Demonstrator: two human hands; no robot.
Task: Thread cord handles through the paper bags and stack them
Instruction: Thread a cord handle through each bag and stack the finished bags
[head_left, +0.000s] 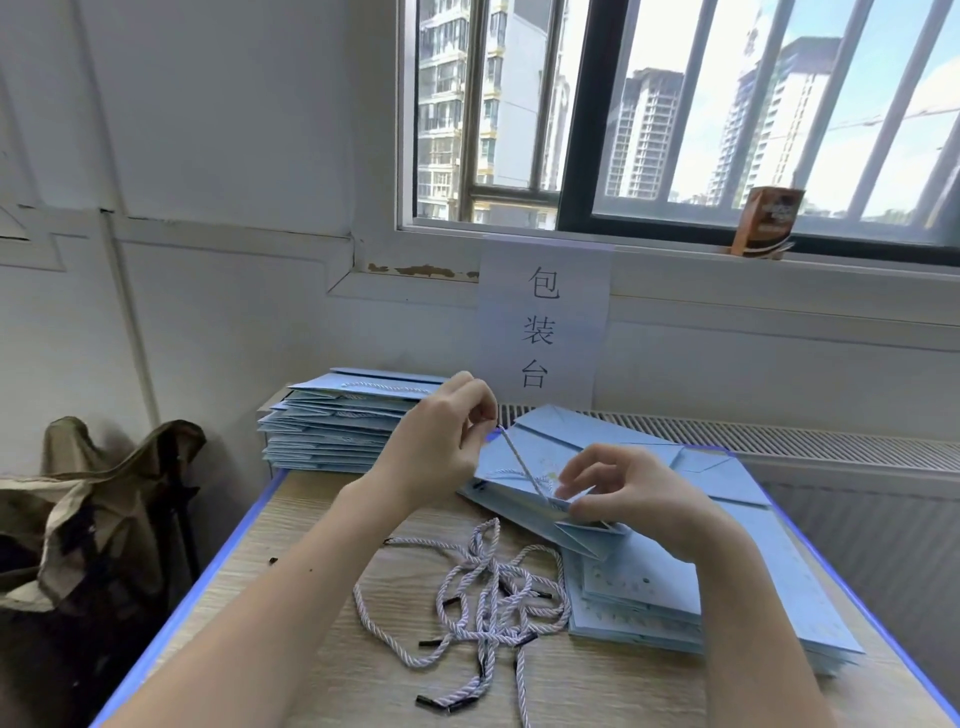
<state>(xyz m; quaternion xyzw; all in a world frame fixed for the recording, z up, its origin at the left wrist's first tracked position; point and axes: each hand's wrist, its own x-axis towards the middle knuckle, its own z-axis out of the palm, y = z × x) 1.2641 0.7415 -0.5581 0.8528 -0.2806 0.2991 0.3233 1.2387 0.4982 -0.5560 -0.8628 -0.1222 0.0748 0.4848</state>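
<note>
Right now we hold a pale blue paper bag (524, 467), folded flat with crisp creases, raised just above the wooden table (332, 525) at its middle. Our left hand (441, 441) pinches the dark-tipped end of a white twisted cord (524, 467) between thumb and fingertips, and the cord runs taut down to the bag's upper edge. Our right hand (628, 499) grips that edge, its fingers curled over the fold. Loose cords (483, 597) of the same pale twist, each capped in black, lie tangled on the table below our hands. Unthreaded flat bags (675, 597) lie to the right, touching the held bag from beneath. A neat stack of bags with handles (337, 421) sits at the far left corner.
</note>
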